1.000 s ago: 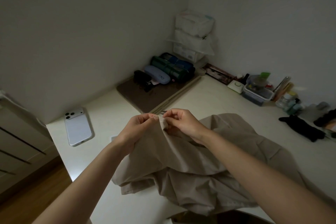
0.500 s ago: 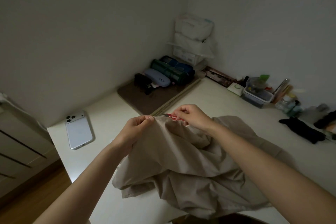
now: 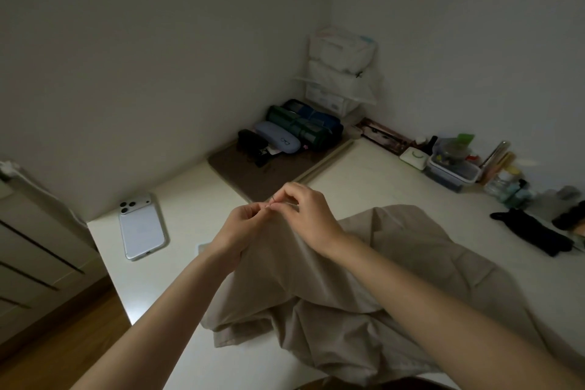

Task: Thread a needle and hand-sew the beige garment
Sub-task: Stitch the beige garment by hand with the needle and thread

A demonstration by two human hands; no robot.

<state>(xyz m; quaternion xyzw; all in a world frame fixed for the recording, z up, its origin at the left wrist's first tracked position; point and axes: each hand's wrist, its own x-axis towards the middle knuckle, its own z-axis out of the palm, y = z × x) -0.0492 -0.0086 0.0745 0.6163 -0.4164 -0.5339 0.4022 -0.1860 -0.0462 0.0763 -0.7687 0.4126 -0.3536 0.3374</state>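
The beige garment is lying heaped on the near part of the table, with one fold being lifted off the heap at its far-left edge. The left hand is pinching that raised fold between curled fingers. The right hand is meeting it at the same spot, thumb and forefinger closing on a fine dark sliver that I am taking for the needle. It is too small to be sure of, and no thread is showing. Judging by this, the threading is probably behind and the sewing is under way. How many stitches are lying in the cloth I cannot tell, so most of the seam may be waiting.

Pale walls are closing in a corner well beyond the garment, and the light is running dim. The table is spreading out cream-coloured under and around the garment. To the garment's left a wooden floor is showing, and beyond it a drawer unit. Beyond the garment a brown mat is carrying rolled green and blue bundles and a glasses case, with white packs stacking up behind. A phone is lying face down to the garment's left. A black cloth is lying to its right, and a clear container is sitting beyond that.
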